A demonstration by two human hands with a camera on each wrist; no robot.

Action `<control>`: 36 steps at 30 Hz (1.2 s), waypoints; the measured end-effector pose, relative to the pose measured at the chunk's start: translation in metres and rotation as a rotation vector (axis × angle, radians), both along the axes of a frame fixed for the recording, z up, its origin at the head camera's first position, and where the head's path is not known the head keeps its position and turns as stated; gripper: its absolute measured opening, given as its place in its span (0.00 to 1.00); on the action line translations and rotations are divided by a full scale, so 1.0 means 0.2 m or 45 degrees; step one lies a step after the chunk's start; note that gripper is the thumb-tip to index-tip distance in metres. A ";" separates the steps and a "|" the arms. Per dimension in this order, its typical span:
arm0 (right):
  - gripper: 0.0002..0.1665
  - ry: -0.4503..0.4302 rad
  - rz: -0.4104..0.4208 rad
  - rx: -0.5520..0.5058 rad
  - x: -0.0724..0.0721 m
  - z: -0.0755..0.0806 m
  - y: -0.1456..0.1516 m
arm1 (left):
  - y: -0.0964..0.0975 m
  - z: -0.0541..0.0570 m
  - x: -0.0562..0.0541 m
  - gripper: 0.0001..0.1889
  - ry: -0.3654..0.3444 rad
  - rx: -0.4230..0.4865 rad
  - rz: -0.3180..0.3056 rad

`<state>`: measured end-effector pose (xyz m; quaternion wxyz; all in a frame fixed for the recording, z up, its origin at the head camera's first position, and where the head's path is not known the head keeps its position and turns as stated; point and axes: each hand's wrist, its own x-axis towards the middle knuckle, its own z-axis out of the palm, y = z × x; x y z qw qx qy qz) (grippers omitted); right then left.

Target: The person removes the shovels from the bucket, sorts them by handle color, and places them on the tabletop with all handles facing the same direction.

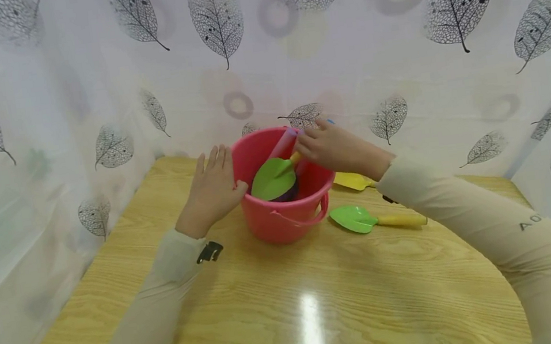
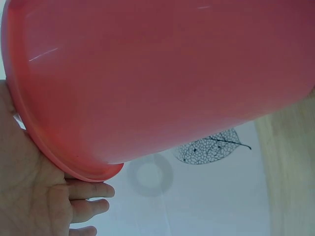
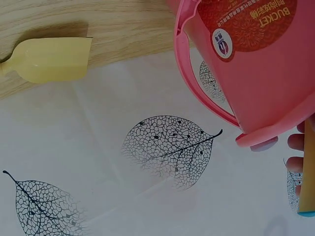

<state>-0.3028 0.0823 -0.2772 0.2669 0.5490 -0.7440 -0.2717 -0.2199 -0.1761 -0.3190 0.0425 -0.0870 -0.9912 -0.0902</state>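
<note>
A pinkish-red bucket (image 1: 281, 217) stands upright on the table. My left hand (image 1: 212, 186) rests against the left of its rim, with fingers straight and the thumb by the edge. In the left wrist view, fingers (image 2: 88, 189) extend past the rim. My right hand (image 1: 329, 144) is over the far right of the rim, gripping the yellow handle of a green toy trowel (image 1: 273, 177). Its blade lies inside the bucket. That yellow handle (image 3: 308, 167) shows a blue end in the right wrist view. A purple handle (image 1: 283, 143) and a dark purple piece (image 1: 287, 193) are also inside.
Right of the bucket, another green trowel (image 1: 352, 219) with a yellow handle lies on the wooden table (image 1: 252, 314). Behind it is a yellow trowel (image 1: 352, 180), partly hidden by my right arm. A leaf-patterned curtain (image 1: 263, 80) borders the table's far side.
</note>
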 end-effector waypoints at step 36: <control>0.13 0.090 -0.007 -0.651 0.03 -0.16 0.10 | 0.00 -0.01 0.00 0.39 0.018 0.003 -0.008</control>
